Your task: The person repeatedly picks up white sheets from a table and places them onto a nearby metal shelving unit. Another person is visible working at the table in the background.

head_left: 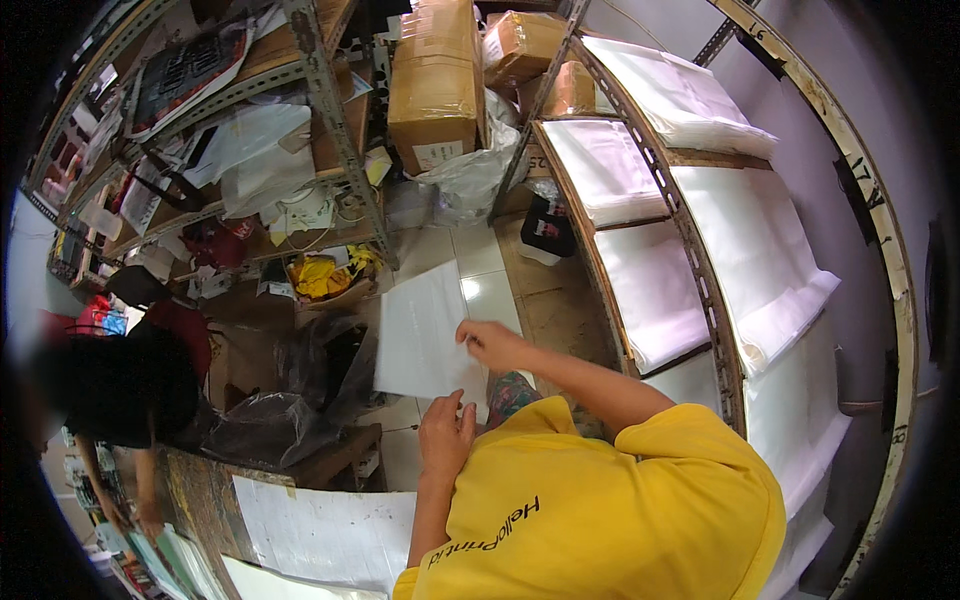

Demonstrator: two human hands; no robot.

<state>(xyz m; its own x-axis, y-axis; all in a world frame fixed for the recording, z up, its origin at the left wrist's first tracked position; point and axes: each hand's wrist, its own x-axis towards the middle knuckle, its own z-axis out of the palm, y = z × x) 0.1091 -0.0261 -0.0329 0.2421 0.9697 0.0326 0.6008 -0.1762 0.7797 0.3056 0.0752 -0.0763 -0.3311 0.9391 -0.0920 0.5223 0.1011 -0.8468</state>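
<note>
I hold a flat white plastic bag (425, 335) in front of me over the tiled floor. My right hand (490, 345) pinches its right edge near the top. My left hand (445, 430) grips its lower edge, fingers curled. My yellow shirt (600, 500) fills the lower middle of the view.
A metal rack (700, 270) on the right carries stacks of white bags (650, 290). Cardboard boxes (435, 80) and a cluttered shelf (250, 150) stand ahead. Black plastic bags (290, 400) lie on the floor. White sheets (320, 530) lie on a wooden table at lower left, where another person (120, 390) bends.
</note>
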